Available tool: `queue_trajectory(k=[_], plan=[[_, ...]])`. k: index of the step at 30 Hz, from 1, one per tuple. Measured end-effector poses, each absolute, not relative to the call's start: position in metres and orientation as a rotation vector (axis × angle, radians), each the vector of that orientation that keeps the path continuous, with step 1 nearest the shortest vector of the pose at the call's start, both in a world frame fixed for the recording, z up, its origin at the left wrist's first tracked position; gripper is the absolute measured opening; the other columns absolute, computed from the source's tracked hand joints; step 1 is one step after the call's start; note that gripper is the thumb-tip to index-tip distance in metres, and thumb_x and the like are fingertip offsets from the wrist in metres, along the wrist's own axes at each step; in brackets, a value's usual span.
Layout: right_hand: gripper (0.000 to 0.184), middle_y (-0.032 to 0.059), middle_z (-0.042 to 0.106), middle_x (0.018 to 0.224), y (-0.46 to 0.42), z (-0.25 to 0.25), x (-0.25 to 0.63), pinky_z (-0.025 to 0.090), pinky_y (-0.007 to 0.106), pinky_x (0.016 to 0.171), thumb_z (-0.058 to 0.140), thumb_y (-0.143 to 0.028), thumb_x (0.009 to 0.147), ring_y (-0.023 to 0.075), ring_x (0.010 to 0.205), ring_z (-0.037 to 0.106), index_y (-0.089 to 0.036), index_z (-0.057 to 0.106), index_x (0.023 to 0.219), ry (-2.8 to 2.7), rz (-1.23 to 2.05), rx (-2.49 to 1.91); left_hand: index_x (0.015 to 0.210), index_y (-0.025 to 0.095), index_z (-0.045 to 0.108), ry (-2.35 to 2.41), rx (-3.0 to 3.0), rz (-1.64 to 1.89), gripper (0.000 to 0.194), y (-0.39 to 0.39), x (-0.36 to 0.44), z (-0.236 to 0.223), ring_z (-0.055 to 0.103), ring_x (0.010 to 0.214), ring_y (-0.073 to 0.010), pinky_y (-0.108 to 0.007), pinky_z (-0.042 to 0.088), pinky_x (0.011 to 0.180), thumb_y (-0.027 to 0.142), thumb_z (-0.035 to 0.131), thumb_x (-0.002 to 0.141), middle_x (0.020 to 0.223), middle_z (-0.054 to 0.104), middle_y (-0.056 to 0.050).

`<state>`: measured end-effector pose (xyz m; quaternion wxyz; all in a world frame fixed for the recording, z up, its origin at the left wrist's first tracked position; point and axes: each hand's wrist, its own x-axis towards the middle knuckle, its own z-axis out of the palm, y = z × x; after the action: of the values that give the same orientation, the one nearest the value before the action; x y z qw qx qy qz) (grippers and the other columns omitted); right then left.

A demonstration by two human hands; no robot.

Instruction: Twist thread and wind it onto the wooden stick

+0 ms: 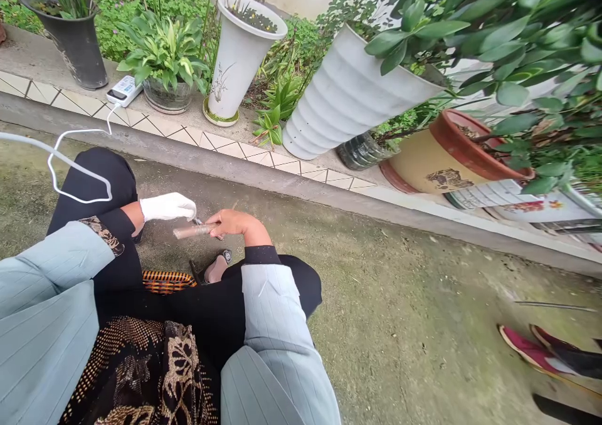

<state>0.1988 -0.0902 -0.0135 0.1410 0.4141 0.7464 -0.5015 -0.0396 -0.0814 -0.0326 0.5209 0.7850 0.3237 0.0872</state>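
My left hand (167,207) wears a white glove and is closed near one end of a short brown stick-like piece (192,230); a small metal tip shows just past its fingers. My bare right hand (234,223) is closed on the other end of that piece, holding it level above the ground between my knees. My foot in a dark sandal (214,268) rests just below the hands. I sit low in black trousers and a pale blue jacket.
A tiled ledge (141,124) carries a dark pot (75,36), a tall white vase (239,55), a ribbed white pot (343,99), an orange-rimmed pot (446,155) and a white power bank (123,90) with cable. Another person's red shoes (531,350) stand on the mossy concrete at right.
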Motion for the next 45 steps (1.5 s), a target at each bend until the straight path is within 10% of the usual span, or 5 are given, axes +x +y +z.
queue_trajectory(k=[10,22,31,36,45], plan=[[0.037,0.0011,0.059,0.079,-0.085,-0.007,0.203,0.046,0.022,0.061,0.067,-0.050,0.072,0.0091,0.063,0.050,-0.018,0.061,0.089,2.228,-2.619,2.108,0.081,0.013,0.063,0.644,1.613,0.274,0.037,-0.079,-0.042,-0.051,0.050,0.058,-0.0112,-0.021,0.039,0.056,0.047,0.053,0.086,0.068,0.060,-0.004],[0.025,0.0138,0.069,0.106,-0.080,-0.023,0.197,0.044,0.031,0.078,0.061,-0.027,0.084,0.0250,0.097,0.063,-0.021,0.067,0.108,2.152,-0.557,1.901,0.085,0.017,0.069,0.753,2.163,0.155,0.032,-0.086,-0.041,-0.017,0.056,0.069,-0.0120,-0.020,0.038,0.068,0.037,0.045,0.088,0.081,0.069,0.000],[0.027,-0.0039,0.060,0.070,-0.102,-0.005,0.184,0.040,0.023,0.061,0.068,-0.028,0.074,0.0102,0.061,0.053,-0.020,0.071,0.099,2.218,-1.762,0.971,0.087,0.015,0.068,1.212,2.063,0.470,0.033,-0.068,-0.050,-0.024,0.057,0.073,-0.0161,-0.025,0.041,0.070,0.038,0.045,0.086,0.084,0.068,-0.003],[0.041,0.0001,0.061,0.080,-0.093,-0.002,0.198,0.045,0.024,0.063,0.065,-0.043,0.075,0.0093,0.061,0.051,-0.016,0.064,0.106,2.348,-2.347,1.873,0.086,0.012,0.066,0.884,1.767,0.306,0.039,-0.074,-0.044,-0.032,0.046,0.053,-0.0114,-0.022,0.037,0.053,0.046,0.047,0.087,0.060,0.055,-0.001],[0.024,0.0075,0.069,0.094,-0.082,-0.019,0.202,0.042,0.029,0.073,0.060,-0.030,0.083,0.0209,0.086,0.061,-0.022,0.067,0.105,2.224,-0.681,2.161,0.085,0.012,0.067,0.653,1.759,0.160,0.035,-0.086,-0.040,-0.024,0.040,0.052,-0.0077,-0.020,0.031,0.051,0.043,0.051,0.086,0.065,0.055,0.000]])
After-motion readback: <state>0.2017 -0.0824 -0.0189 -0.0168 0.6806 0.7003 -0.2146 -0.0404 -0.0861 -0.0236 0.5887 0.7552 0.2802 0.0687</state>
